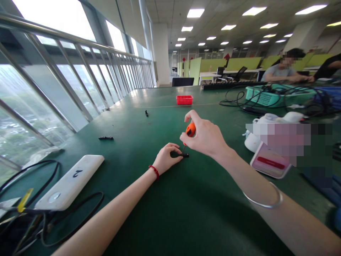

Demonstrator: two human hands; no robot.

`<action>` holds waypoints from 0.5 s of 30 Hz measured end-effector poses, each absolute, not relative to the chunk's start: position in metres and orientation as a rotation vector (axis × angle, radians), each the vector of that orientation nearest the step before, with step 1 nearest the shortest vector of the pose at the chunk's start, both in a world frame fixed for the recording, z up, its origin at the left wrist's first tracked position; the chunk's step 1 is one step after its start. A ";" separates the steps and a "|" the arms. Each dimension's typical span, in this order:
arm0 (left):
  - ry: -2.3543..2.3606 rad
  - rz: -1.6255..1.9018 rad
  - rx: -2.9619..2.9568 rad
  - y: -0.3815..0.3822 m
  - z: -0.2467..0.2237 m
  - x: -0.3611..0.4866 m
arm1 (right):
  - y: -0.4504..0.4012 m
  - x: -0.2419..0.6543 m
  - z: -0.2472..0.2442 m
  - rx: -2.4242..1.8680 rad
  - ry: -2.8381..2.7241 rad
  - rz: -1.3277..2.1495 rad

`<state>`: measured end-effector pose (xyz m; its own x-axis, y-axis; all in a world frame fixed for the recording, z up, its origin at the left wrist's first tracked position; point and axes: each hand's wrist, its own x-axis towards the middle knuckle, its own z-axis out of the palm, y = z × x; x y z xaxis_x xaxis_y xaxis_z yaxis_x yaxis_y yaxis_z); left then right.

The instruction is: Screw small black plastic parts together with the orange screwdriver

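My left hand (168, 157), with a red string bracelet at the wrist, pinches a small black part (184, 155) against the green table (149, 206). Above it, my right hand (204, 134) has its fingers curled round the orange handle of a screwdriver (190, 130). The screwdriver stands nearly upright, its thin shaft pointing down at the black part beside my left fingertips. Whether the tip touches the part is too small to tell.
A red tray (184, 100) sits farther back. Black pieces (106, 138) lie at left, near a white power bank (70, 183) and cables. On the right are a pink-screened phone (270, 161), white containers and a green basket (279, 96). A person (283, 67) sits beyond.
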<state>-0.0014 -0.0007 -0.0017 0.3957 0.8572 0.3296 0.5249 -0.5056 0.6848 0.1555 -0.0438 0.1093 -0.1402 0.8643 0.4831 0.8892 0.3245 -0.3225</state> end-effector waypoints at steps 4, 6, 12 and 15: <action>1.169 0.927 2.181 -0.001 -0.001 -0.002 | -0.042 0.155 0.108 -1.569 -1.978 -0.065; 1.170 0.928 2.184 -0.001 -0.001 -0.002 | -0.042 0.155 0.107 -1.559 -1.982 -0.081; 1.181 0.928 2.191 -0.001 -0.001 -0.001 | -0.042 0.155 0.108 -1.544 -1.982 -0.003; 1.170 0.929 2.189 -0.001 -0.001 -0.001 | -0.041 0.154 0.106 -1.558 -1.940 -0.064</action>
<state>-0.0012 -0.0011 -0.0012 0.4020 0.8517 0.3362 0.5206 -0.5147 0.6812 0.1545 -0.0413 0.1060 -0.0914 0.8600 0.5021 0.8910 0.2958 -0.3444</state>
